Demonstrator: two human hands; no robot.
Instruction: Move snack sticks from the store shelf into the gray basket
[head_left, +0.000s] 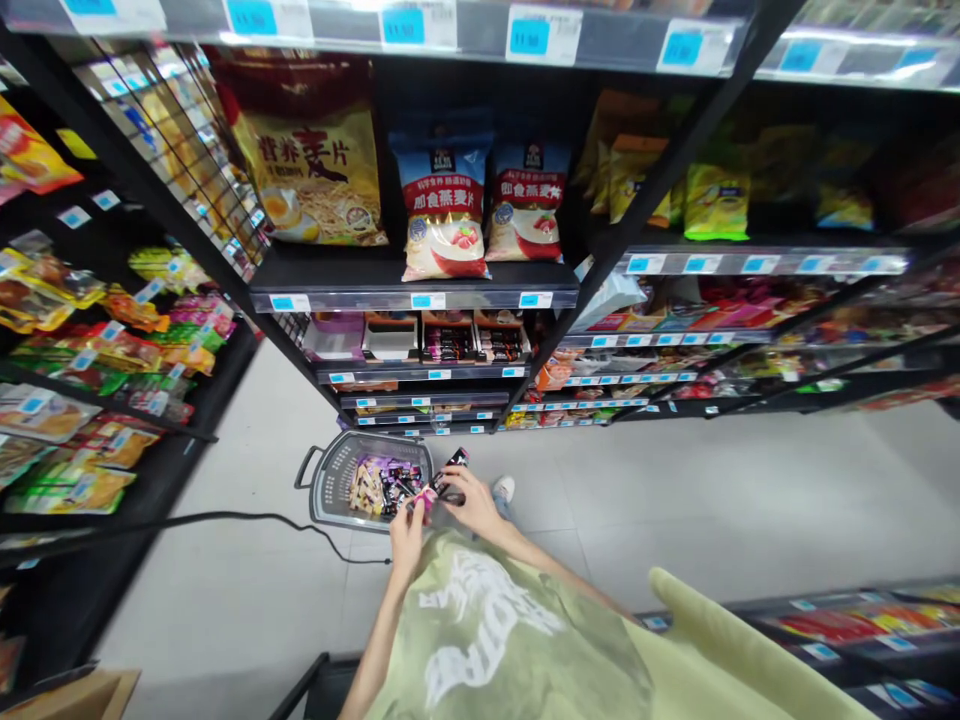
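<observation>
Basket (327,490) is low near the shelf (416,299), small packets (386,483) loose inside, handy to both hands. Left hand (406,538) pinches pink packet (427,495) by the basket's rim, right hand (472,500) grips dark packet (456,460), end poking out, probably to keep both off the pile. Exact finger contact too small to tell

Before us, the shopping basket (332,488) sits on the floor (229,440), near the foot of the shelving unit (390,376). In it, we find snack bars (379,482) toward the right end. On the unit's upper shelf (352,300), a cereal bag (319,165) stands at the left end, two oatmeal bags (448,215) to its right; display boxes (390,340) line the shelf below. A snack rack (176,440) stands to our left.
</observation>
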